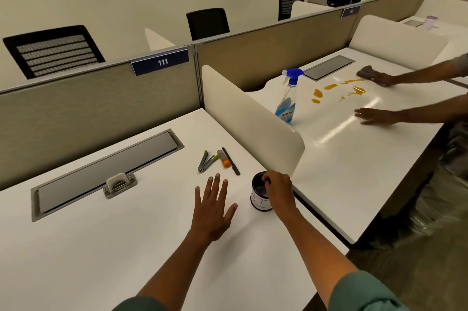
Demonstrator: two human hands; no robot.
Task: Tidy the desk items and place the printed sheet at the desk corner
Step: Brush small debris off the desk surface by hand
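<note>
Your left hand [214,205] hovers flat over the white desk [106,247], fingers spread wide and holding nothing. Your right hand [277,188] curls over the rim of the black-and-white cup [259,199], fingertips pinched at its edge, near the desk's right side beside the cream divider [253,123]. Just beyond your left hand lie a stapler [206,162], a marker with an orange cap [223,159] and a dark pen [231,161], close together. No printed sheet shows in this head view.
</note>
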